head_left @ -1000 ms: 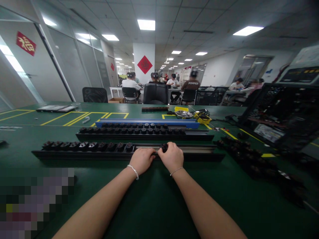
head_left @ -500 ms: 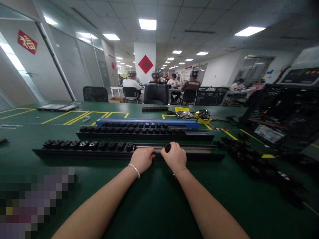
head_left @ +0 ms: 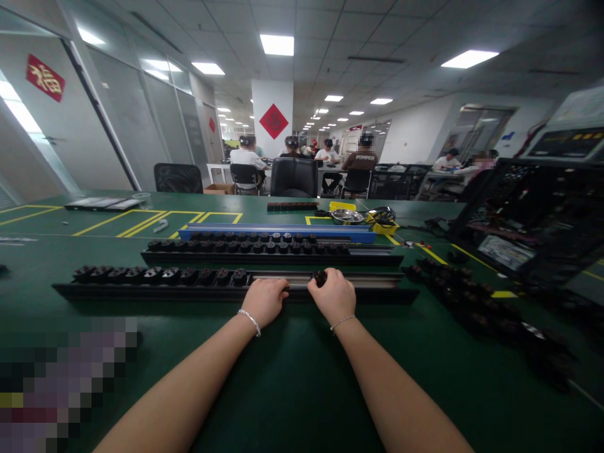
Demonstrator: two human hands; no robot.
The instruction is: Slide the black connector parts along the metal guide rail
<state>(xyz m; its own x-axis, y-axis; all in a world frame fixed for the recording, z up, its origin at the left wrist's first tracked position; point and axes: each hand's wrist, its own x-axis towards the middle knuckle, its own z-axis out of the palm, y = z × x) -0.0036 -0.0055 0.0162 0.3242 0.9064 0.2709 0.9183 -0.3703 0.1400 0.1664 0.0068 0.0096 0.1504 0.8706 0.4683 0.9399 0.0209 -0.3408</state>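
Observation:
A long black metal rail (head_left: 136, 293) lies across the table in front of me, its left part filled with a row of black round-topped modules that look like sockets (head_left: 170, 277). My left hand (head_left: 265, 302) is closed over the near edge of this rail, just right of the last seated module. Between the thumb and fingers of my right hand (head_left: 334, 296) is a loose black module (head_left: 321, 277), held at the open channel of the rail. Its underside is hidden by the hand, so I cannot tell whether it touches the channel.
Behind lie a second black rail with modules (head_left: 264, 259) and a blue rail (head_left: 363, 238). A pile of black modules (head_left: 467, 302) is at the right, near an open black equipment case (head_left: 519, 207). A metal bowl (head_left: 346, 217) stands farther back. Several people sit at distant tables.
The front rail and my left hand have shifted slightly left. My right hand, still pinching the module, has moved a little right. The view has turned slightly.

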